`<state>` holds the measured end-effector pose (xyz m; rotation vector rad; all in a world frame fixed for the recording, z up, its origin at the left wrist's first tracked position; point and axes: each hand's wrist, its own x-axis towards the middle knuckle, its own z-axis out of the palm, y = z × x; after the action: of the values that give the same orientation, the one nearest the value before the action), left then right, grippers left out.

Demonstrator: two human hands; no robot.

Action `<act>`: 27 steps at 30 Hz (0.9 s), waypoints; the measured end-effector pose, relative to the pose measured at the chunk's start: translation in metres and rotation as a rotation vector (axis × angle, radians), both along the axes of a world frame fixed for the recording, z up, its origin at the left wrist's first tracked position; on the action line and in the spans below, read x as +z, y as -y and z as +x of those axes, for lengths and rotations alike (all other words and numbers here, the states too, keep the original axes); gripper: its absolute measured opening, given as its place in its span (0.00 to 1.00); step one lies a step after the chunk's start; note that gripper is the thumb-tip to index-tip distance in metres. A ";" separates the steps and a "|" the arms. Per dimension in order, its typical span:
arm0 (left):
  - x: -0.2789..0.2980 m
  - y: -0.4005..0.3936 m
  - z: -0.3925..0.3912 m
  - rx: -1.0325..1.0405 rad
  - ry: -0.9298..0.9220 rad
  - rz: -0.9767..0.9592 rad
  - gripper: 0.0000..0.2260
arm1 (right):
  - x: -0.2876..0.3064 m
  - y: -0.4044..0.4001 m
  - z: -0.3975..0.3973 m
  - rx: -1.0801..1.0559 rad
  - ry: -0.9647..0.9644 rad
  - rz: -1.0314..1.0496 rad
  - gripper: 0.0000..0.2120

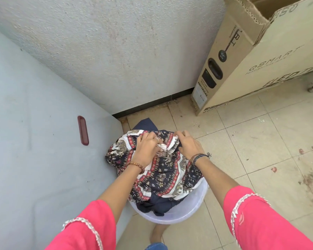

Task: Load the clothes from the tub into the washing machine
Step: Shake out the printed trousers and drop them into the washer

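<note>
- Two hands on the patterned cloth (159,170) heaped in the tub (190,212), low centre.
- Left hand (148,147) curled, pinching a fold; right hand (187,144) bent over the top, grasp unclear.
- Best gathered whole, dark clothes (157,204) beneath left alone.
- Washing machine (34,141) touching at nine o'clock; cardboard box (260,56) at two; open floor (260,150) at three.

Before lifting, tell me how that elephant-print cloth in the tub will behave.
The elephant-print cloth looks thin and crumpled, so it will probably hang limp and trail. It seems light. It overhangs the tub rim, so it may drag the dark garment beneath.
</note>
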<state>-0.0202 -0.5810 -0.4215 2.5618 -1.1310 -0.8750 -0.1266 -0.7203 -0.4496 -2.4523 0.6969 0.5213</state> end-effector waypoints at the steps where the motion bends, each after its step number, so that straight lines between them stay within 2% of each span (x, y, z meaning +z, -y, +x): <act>1: 0.005 -0.003 0.000 0.045 -0.041 -0.062 0.09 | -0.001 0.000 0.000 0.023 0.000 -0.009 0.27; 4: 0.028 -0.007 0.000 0.252 -0.303 -0.291 0.02 | -0.002 -0.004 -0.001 0.041 0.004 -0.032 0.28; 6: 0.044 -0.006 0.003 0.405 -0.458 -0.429 0.04 | -0.001 -0.006 0.001 -0.026 0.029 -0.007 0.21; 7: 0.052 -0.004 0.007 0.462 -0.477 -0.478 0.04 | 0.001 -0.007 0.003 -0.076 0.048 0.025 0.17; 12: 0.092 -0.007 0.019 0.713 -0.529 -0.740 0.07 | 0.035 -0.012 0.006 -0.344 0.252 0.327 0.03; 14: 0.106 -0.015 0.023 0.835 -0.508 -0.814 0.08 | 0.060 -0.015 0.004 -0.409 0.315 0.401 0.02; 20: 0.166 -0.026 0.020 1.058 -0.477 -1.045 0.08 | 0.130 -0.023 0.009 -0.504 0.420 0.271 0.02; 27: 0.291 -0.010 0.011 1.012 -0.475 -1.359 0.10 | 0.216 -0.035 -0.014 -0.609 0.439 0.123 0.04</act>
<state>-0.0090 -0.5707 -0.1302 1.2902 -0.0312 -0.2055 -0.1407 -0.6855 -0.2341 -1.9905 1.1075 -0.1988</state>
